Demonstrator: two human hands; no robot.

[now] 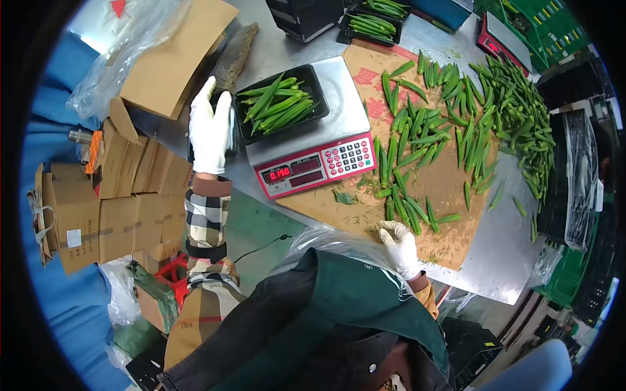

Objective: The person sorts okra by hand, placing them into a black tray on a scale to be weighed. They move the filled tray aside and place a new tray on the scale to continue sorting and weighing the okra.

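Note:
My left hand, in a white glove, is at the left of the scale, its fingers on black trays that stand partly hidden under it. Beside it, a black tray of okra rests on the steel plate of a red scale, whose display reads 0.190. Near the front edge of the cardboard sheet, my right hand, also gloved, has its fingers curled with thumb and fingertips close together; whether anything is between them is too small to tell. Loose okra pods lie spread on the cardboard just beyond it.
A large okra pile is at the right. Filled trays and a black container stand at the back, with a second red scale at the back right. Cardboard boxes and plastic film are on the left.

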